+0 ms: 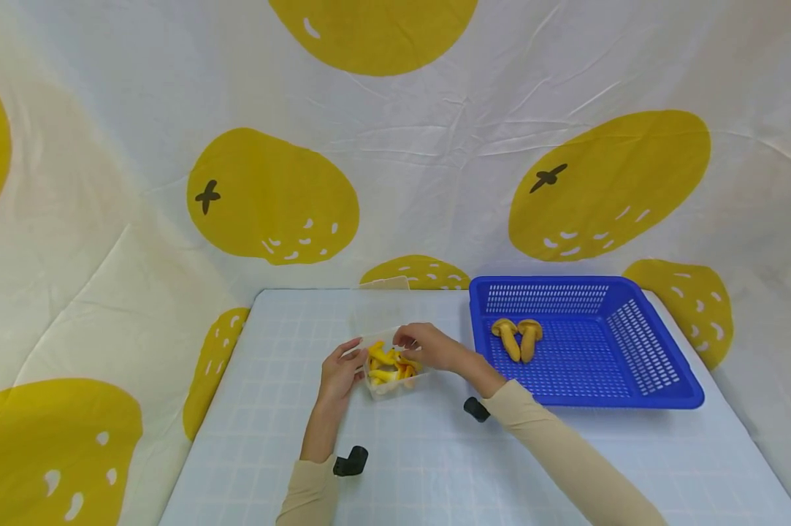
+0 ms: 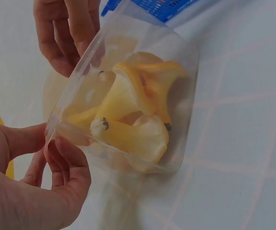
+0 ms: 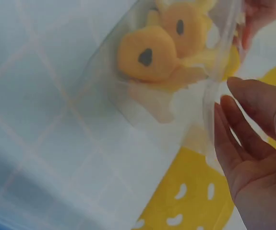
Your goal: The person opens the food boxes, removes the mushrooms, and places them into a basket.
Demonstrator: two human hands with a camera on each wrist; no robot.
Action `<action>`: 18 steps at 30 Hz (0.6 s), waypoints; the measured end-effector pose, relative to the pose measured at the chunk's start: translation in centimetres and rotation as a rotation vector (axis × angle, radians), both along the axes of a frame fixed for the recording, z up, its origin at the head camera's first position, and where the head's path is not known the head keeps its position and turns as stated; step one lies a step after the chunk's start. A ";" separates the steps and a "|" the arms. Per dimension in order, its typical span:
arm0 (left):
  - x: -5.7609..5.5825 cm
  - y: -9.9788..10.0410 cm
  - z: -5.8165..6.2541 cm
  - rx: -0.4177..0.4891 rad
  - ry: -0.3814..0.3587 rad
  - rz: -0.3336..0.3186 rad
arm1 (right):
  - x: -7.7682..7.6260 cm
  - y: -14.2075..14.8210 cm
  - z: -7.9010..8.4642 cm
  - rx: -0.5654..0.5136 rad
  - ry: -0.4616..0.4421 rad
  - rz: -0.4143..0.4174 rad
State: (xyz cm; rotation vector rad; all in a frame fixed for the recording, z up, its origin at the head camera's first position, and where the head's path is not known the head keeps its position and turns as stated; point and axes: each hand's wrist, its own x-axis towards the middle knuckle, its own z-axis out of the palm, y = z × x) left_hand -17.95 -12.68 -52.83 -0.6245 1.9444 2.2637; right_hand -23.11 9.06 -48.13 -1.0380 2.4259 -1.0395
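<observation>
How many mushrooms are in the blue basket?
2: one mushroom near the left wall of the blue basket, the second mushroom just right of it, side by side. Its near wall might hide a strip of the floor.

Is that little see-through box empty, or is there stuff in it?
Not empty: several yellow mushroom-like pieces lie inside the see-through box, plainly visible through its clear wall.

Yellow-patterned cloth (image 1: 434, 183) behind pale table (image 1: 428, 467)
</observation>
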 end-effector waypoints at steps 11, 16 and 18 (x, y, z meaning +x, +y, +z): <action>0.0 0.0 -0.1 0.015 0.009 -0.007 | 0.3 -2.0 -0.7 0.206 0.101 0.046; 0.0 0.1 -0.2 0.005 0.003 0.001 | 0.3 -1.9 -0.8 0.186 0.163 0.053; 0.0 0.1 -0.2 0.006 0.005 0.003 | 0.3 -1.8 -0.8 0.158 0.169 0.049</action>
